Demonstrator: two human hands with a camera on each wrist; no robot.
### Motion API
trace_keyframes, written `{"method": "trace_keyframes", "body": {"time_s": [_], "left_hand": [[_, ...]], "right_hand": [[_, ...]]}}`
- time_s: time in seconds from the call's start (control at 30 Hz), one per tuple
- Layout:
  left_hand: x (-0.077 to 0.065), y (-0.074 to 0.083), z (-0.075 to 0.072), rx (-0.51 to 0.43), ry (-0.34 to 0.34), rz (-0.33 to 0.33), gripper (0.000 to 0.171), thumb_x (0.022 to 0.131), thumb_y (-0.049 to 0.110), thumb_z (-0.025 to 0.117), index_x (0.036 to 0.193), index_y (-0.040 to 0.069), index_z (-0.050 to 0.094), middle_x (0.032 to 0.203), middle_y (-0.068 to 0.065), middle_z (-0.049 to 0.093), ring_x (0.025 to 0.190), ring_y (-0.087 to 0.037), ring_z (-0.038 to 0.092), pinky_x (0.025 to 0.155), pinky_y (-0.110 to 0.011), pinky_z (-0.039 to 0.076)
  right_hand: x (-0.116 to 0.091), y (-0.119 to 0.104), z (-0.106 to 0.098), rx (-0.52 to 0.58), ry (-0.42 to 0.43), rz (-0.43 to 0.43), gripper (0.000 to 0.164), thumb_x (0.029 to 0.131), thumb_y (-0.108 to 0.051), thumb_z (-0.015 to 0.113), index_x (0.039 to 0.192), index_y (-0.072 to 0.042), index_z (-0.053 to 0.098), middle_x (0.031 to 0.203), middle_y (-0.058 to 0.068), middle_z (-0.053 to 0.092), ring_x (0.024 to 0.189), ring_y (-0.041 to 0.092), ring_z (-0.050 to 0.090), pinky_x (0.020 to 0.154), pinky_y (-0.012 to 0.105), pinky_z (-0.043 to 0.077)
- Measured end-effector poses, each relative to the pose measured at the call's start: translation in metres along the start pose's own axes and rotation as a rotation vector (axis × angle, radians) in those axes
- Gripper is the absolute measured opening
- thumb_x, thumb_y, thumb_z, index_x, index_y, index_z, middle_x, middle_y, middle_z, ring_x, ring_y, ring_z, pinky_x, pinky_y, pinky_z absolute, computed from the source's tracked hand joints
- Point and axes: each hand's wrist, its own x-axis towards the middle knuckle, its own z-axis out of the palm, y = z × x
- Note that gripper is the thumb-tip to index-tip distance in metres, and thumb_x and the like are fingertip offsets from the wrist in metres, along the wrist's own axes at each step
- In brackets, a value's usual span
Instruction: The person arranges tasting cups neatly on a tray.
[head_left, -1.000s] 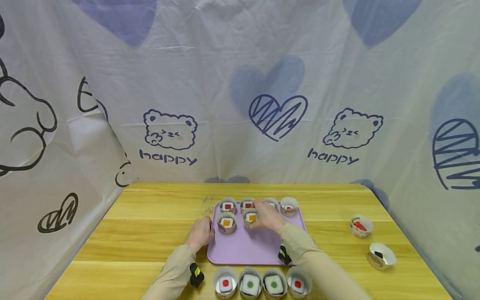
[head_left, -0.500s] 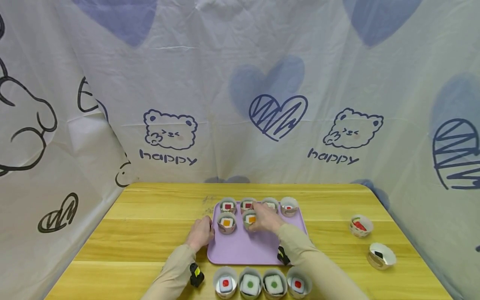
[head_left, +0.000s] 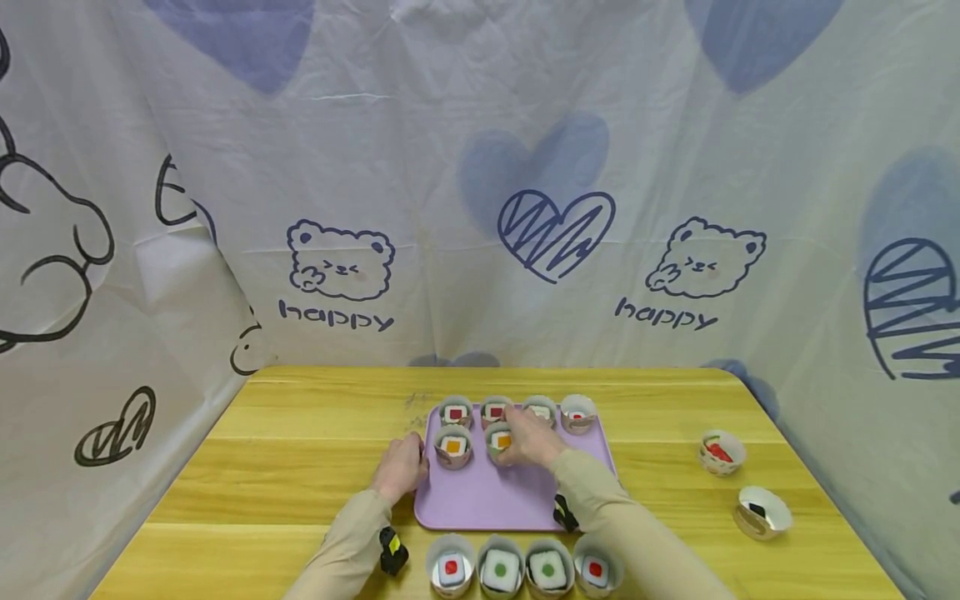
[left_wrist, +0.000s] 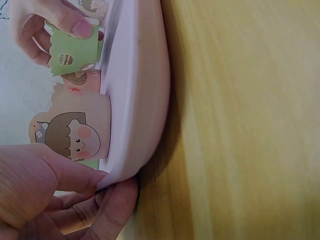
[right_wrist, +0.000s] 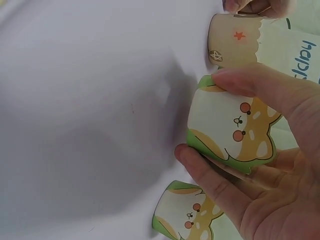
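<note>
A pink-lilac tray (head_left: 487,500) lies on the table, its left rim pinched between the thumb and fingers of my left hand (head_left: 401,468). Over the tray's second row, my right hand (head_left: 531,437) grips a green paper cup (right_wrist: 225,125) with an animal face, thumb on one side and fingers on the other. Inside that cup sits a white sushi-like piece with an orange top (head_left: 505,442). To its left stands a similar cup (head_left: 453,458) with an orange-topped piece. Behind them is a row of several cups, two with dark red-topped pieces; my right hand partly hides this row.
Several paper cups (head_left: 501,588) line the table's front, holding red- or green-dotted white pieces. At the right are a cup (head_left: 722,467) with something red and a cup (head_left: 761,525) with a dark piece. A patterned curtain (head_left: 480,333) hangs behind the table.
My right hand and the green cup have shifted slightly left and toward the front of the tray. My left hand has stayed on the tray's rim.
</note>
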Motion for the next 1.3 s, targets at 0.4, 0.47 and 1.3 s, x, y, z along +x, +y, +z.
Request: {"method": "trace_keyframes", "body": {"time_s": [0.4,0.47,1.3], "left_hand": [[-0.0009,0.0,-0.0014,0.005,0.006,0.014,0.006,0.089,0.001,0.064,0.086,0.001,0.058,0.074,-0.011,0.06,0.064,-0.02,0.054,0.054,-0.028,0.043],[-0.0008,0.0,-0.0012,0.005,0.005,0.015,0.007,0.089,0.001,0.064,0.086,0.001,0.058,0.073,-0.011,0.06,0.064,-0.02,0.054,0.054,-0.028,0.042],[-0.0021,-0.0017,-0.001,0.011,0.046,0.049,0.009,0.085,0.0,0.064,0.081,0.002,0.056,0.071,-0.011,0.059,0.064,-0.021,0.054,0.055,-0.031,0.044]], "right_hand": [[-0.0007,-0.0003,-0.0008,-0.011,-0.014,-0.018,0.052,0.068,-0.013,0.089,0.109,0.001,0.061,0.103,0.018,0.07,0.099,0.035,0.065,0.09,0.049,0.055],[-0.0006,0.0001,-0.0006,-0.01,-0.016,-0.012,0.052,0.068,-0.013,0.089,0.11,0.001,0.061,0.104,0.018,0.07,0.101,0.035,0.065,0.092,0.049,0.054],[0.0012,-0.0011,0.0006,0.002,-0.008,-0.017,0.044,0.068,-0.013,0.091,0.102,0.0,0.066,0.093,0.012,0.07,0.088,0.027,0.065,0.082,0.043,0.056]]}}
